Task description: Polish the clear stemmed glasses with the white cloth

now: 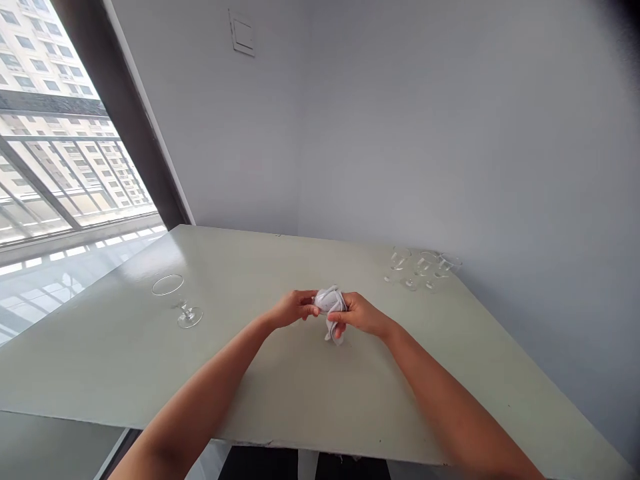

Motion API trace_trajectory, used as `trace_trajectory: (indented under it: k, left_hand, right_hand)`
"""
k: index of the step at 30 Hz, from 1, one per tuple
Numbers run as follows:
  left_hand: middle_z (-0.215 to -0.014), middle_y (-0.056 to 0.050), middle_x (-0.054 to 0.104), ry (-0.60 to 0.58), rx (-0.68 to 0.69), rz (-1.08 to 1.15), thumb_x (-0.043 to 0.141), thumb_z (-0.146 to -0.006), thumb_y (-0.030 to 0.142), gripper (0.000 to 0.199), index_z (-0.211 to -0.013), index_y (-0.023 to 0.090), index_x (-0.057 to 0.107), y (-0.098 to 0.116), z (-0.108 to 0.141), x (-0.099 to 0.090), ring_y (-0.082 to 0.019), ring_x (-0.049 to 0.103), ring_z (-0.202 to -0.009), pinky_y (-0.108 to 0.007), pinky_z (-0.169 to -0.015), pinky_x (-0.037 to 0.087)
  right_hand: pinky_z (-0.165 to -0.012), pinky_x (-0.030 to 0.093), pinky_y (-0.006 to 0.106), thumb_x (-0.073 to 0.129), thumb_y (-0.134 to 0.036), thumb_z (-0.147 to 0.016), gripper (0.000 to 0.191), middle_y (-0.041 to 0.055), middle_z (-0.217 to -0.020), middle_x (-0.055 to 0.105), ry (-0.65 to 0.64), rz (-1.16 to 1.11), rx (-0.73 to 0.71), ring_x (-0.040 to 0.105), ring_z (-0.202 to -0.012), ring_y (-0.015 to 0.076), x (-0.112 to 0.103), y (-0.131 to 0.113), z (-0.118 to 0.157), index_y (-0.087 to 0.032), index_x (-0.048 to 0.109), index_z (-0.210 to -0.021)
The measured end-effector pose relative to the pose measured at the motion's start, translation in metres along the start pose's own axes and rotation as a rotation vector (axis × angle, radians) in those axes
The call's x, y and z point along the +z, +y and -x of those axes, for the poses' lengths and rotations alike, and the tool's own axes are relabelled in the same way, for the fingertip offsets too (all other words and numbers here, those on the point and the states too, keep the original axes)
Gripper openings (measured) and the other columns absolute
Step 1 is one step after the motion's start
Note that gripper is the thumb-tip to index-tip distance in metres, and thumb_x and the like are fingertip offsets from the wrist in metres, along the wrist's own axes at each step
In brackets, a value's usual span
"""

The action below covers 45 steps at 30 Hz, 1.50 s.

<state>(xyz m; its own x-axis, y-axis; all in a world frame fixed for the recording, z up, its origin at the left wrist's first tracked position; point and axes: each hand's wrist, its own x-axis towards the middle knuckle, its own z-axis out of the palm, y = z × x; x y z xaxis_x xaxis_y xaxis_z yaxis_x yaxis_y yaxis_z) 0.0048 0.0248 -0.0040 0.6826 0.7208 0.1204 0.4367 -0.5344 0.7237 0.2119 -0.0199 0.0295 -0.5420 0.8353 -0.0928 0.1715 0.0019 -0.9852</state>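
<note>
Both hands are raised just above the pale green tabletop at centre, fingers curled and meeting around a bunched white cloth; the left hand grips its left side, the right hand its right side and underside. The cloth's loose end hangs below the hands, clear of the surface as far as visible. Whether the bunched cloth encloses any object cannot be determined. A clear stemmed glass stands at 9 o'clock from the hands, well apart from them, rim up. Three further clear stemmed glasses are grouped at 2 o'clock near the far tabletop edge, close together; their exact orientation is hard to confirm. A window with railing lies at 10 o'clock, showing apartment blocks. A small square plate is fixed on the grey wall at 12 o'clock.
</note>
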Motion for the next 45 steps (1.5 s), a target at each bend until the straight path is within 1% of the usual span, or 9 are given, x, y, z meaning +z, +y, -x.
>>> trace_trajectory:
  k: [4, 9, 12, 15, 20, 26, 29, 36, 45]
  left_hand:
    - [-0.078, -0.006, 0.064, -0.273, -0.010, 0.239, 0.027, -0.085, 0.055, 0.053, -0.094, 0.014, 0.058, 0.015, 0.003, 0.000, -0.011, 0.056, -0.058, -0.024, -0.057, 0.042]
    - [-0.091, -0.009, 0.063, 0.374, 0.075, -0.418, 0.050, -0.079, 0.046, 0.039, -0.109, 0.022, 0.055, 0.023, 0.001, 0.021, -0.022, 0.054, -0.090, -0.039, -0.085, 0.036]
    - [-0.074, -0.007, 0.062, 0.431, 0.148, -0.575, 0.051, -0.079, 0.044, 0.031, -0.099, 0.022, 0.060, 0.019, 0.000, 0.023, -0.020, 0.053, -0.080, -0.039, -0.086, 0.033]
    - [-0.061, -0.003, 0.057, 0.284, 0.102, -0.359, 0.044, -0.081, 0.051, 0.037, -0.084, 0.020, 0.063, 0.013, 0.001, 0.014, -0.015, 0.049, -0.064, -0.030, -0.071, 0.038]
    - [-0.058, -0.001, 0.053, -0.296, 0.069, 0.182, 0.024, -0.086, 0.054, 0.055, -0.078, 0.014, 0.062, 0.012, 0.002, 0.007, -0.009, 0.042, -0.052, -0.022, -0.055, 0.038]
    - [-0.085, -0.007, 0.063, 0.400, 0.135, -0.410, 0.045, -0.083, 0.043, 0.032, -0.104, 0.022, 0.059, 0.015, -0.002, 0.028, -0.020, 0.053, -0.089, -0.038, -0.088, 0.034]
    - [-0.075, -0.007, 0.063, 0.477, 0.214, -0.595, 0.047, -0.082, 0.040, 0.028, -0.102, 0.023, 0.059, 0.009, -0.002, 0.027, -0.019, 0.054, -0.082, -0.038, -0.089, 0.032]
    - [-0.063, 0.000, 0.057, 0.167, 0.052, -0.050, 0.046, -0.080, 0.049, 0.034, -0.089, 0.022, 0.065, 0.014, 0.001, 0.011, -0.012, 0.047, -0.061, -0.023, -0.061, 0.037]
    - [-0.052, 0.002, 0.044, -0.360, -0.075, 0.581, 0.046, -0.077, 0.055, 0.047, -0.079, 0.012, 0.063, 0.023, 0.002, 0.009, -0.007, 0.037, -0.050, -0.021, -0.050, 0.032]
  right_hand:
    - [-0.052, 0.049, 0.027, 0.068, -0.042, -0.065, 0.035, 0.0020, -0.066, 0.064, -0.068, -0.098, 0.052, 0.062, -0.050, 0.0155, -0.008, 0.003, 0.013, -0.012, 0.060, -0.081]
    - [-0.039, 0.041, 0.020, 0.067, -0.039, -0.067, 0.027, -0.0027, -0.051, 0.057, 0.382, -0.469, 0.132, 0.054, -0.040, 0.0093, -0.002, 0.019, 0.006, -0.015, 0.058, -0.075]
    - [-0.037, 0.039, 0.019, 0.066, -0.038, -0.068, 0.025, -0.0037, -0.048, 0.054, 0.432, -0.531, 0.133, 0.050, -0.037, 0.0073, 0.006, 0.016, 0.009, -0.015, 0.057, -0.071]
    - [-0.047, 0.045, 0.023, 0.066, -0.037, -0.069, 0.026, -0.0017, -0.056, 0.059, 0.280, -0.274, 0.039, 0.056, -0.043, 0.0104, 0.010, 0.000, 0.022, -0.014, 0.059, -0.081]
    - [-0.057, 0.051, 0.030, 0.066, -0.036, -0.068, 0.027, 0.0018, -0.070, 0.064, -0.009, -0.012, 0.052, 0.063, -0.054, 0.0154, -0.003, -0.019, 0.039, -0.014, 0.061, -0.083]
    - [-0.051, 0.050, 0.024, 0.067, -0.036, -0.068, 0.028, -0.0010, -0.060, 0.061, 0.389, -0.402, 0.136, 0.060, -0.049, 0.0117, -0.001, 0.012, 0.016, -0.015, 0.060, -0.084]
    - [-0.048, 0.049, 0.022, 0.064, -0.038, -0.070, 0.027, -0.0012, -0.057, 0.060, 0.433, -0.531, 0.121, 0.058, -0.046, 0.0100, 0.010, 0.016, 0.012, -0.015, 0.058, -0.083]
    - [-0.054, 0.048, 0.025, 0.057, -0.036, -0.077, 0.029, 0.0027, -0.075, 0.066, -0.034, 0.190, 0.035, 0.063, -0.061, 0.0150, -0.005, -0.015, 0.036, -0.017, 0.057, -0.099]
    - [-0.062, 0.041, 0.023, 0.051, -0.024, -0.079, 0.019, -0.0026, -0.092, 0.067, -0.107, 1.065, -0.314, 0.061, -0.080, 0.0155, -0.036, -0.024, 0.044, -0.030, 0.063, -0.092]
